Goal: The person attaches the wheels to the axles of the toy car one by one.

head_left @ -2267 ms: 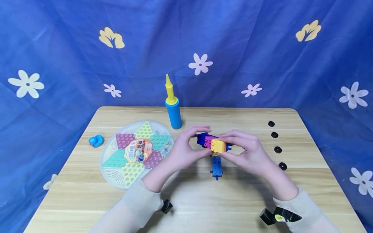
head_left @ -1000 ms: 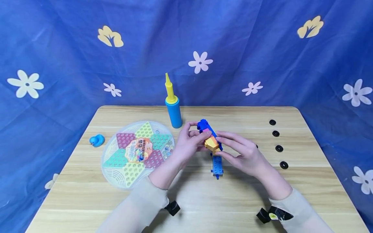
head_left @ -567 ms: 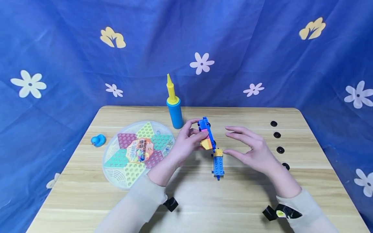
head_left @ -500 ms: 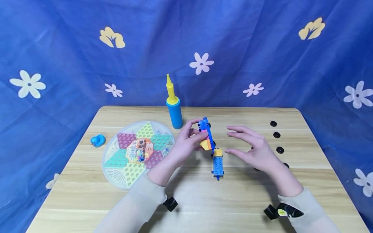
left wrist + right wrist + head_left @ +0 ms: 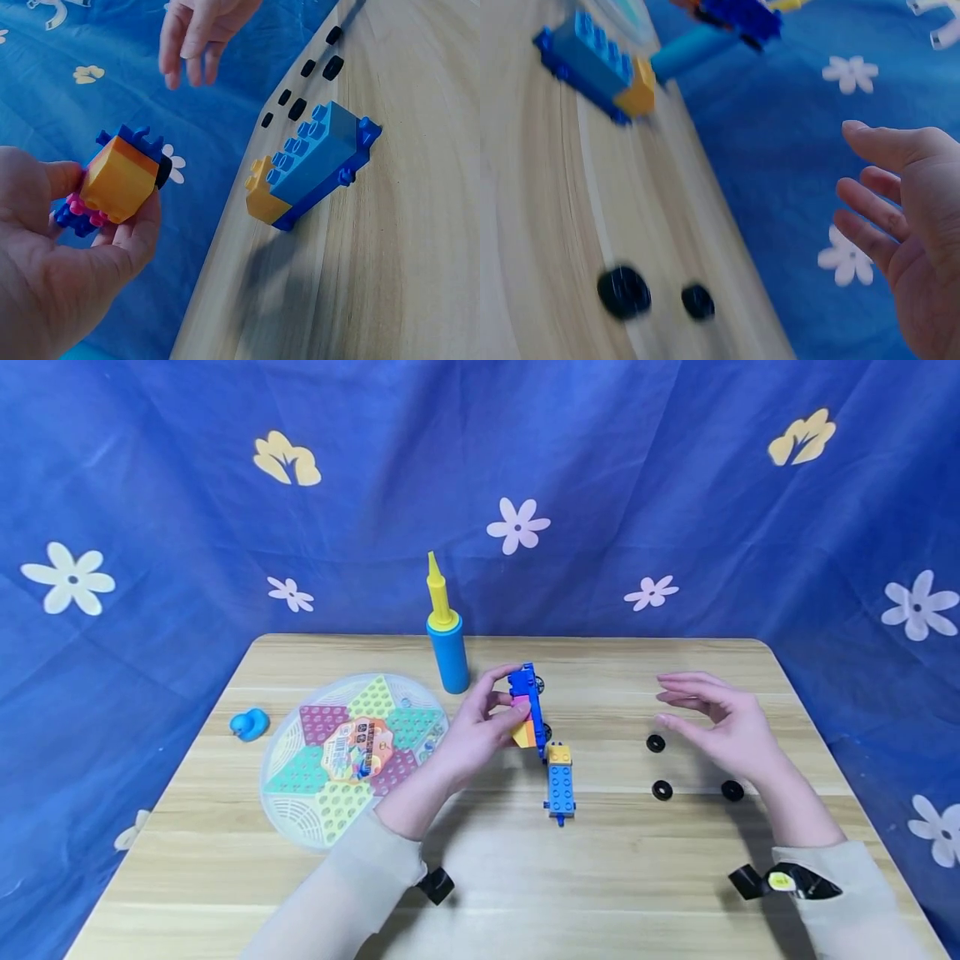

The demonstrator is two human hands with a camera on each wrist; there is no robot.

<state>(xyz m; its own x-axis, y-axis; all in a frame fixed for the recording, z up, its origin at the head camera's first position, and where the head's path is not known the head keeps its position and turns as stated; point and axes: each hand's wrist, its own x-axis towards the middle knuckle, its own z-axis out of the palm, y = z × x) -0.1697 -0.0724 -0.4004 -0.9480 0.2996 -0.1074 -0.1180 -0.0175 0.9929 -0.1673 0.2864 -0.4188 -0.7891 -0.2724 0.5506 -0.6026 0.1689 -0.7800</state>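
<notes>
Blue brick stack (image 5: 528, 710) gripped by left hand (image 5: 480, 735); right hand (image 5: 723, 727) released; board label (image 5: 358, 747) unreadable.

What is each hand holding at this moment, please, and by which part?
The left hand grips the block assembly by its pink and orange bricks, thumb against fingers. The right hand holds nothing, hovering above the black wheels.

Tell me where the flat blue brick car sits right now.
In the head view the blue brick car lies mid-table, just below the left hand, with black wheels to its right.
</notes>
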